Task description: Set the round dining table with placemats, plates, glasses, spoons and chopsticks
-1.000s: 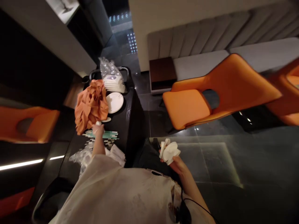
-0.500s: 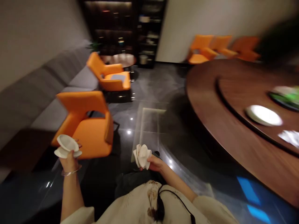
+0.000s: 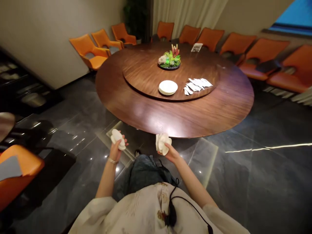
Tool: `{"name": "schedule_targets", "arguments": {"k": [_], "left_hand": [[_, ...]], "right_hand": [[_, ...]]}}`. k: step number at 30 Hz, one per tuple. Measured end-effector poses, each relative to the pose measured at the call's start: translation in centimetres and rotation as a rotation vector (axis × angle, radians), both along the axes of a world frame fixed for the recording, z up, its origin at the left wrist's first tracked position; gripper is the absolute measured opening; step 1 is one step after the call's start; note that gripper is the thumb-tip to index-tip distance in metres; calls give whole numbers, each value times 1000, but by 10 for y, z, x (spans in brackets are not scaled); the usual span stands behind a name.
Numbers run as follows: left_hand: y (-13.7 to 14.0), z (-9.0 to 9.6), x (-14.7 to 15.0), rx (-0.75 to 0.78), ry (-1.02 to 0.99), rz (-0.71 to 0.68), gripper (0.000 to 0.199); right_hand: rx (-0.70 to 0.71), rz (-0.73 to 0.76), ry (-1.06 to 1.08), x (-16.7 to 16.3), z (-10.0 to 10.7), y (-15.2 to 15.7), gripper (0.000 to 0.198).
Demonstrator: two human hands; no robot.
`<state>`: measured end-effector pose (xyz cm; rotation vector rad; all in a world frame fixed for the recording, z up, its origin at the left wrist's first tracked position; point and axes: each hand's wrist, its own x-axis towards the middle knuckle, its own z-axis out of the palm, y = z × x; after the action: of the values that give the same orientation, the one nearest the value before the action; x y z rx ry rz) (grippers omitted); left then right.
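Note:
My left hand (image 3: 115, 152) is closed round a few small white dishes (image 3: 117, 136), held tilted in front of me at waist height. To its right, my right hand (image 3: 172, 154) grips a bunch of small white dishes (image 3: 162, 142) with curved, petal-like edges, pressed together so their number is hard to tell. Both hands are apart from the large round wooden table (image 3: 156, 122), just short of its near edge. On its raised turntable (image 3: 141, 81) stand a stack of white plates (image 3: 168, 87) and several white packets (image 3: 195, 86).
A flower arrangement (image 3: 170, 61) sits mid-turntable, with a small white sign (image 3: 197, 47) beyond. Orange chairs (image 3: 87, 52) stand along the walls, several at the far right. Another orange chair (image 3: 26, 162) is close on my left. The dark tiled floor (image 3: 243, 182) is glossy.
My view has swung right, from the sofa and orange chairs to face the round table. My left hand has come inward, nearer to my right. Both still hold the white dishes.

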<state>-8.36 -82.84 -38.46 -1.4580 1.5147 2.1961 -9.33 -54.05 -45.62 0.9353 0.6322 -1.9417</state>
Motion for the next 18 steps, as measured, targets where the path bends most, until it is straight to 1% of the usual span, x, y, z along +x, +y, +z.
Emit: {"name": "schedule_targets", "arguments": {"k": [2,5,8,10,12,14,15,18], "left_hand": [[16,-42,-42,122,-19,-132,64],[40,-95,-99,289,-65,-241,62],[68,-135,-161,375,-193,-382,56],[94,-159,-206,402,-260,-533,51],[127,-183,-249,418,-294,-663,46],[167,-210,-288,409,-310,-761,45],[189,-224,-304,399,-316,-793,45],[255,-266,-343,368,-306,-831,44]], "right_hand": [[103,-77,10,-31,-27,17,39],[217,-155,47,-78,-69,37,32],[312,-215,38,-130,-99,49,30],[386,-238,-20,-166,-112,57,29],[464,-249,-104,-203,-121,68,26],[539,-224,-171,-241,-132,83,23],[574,-181,-189,-260,-139,92,22],[667,16,-210,-319,-167,120,23]]}}
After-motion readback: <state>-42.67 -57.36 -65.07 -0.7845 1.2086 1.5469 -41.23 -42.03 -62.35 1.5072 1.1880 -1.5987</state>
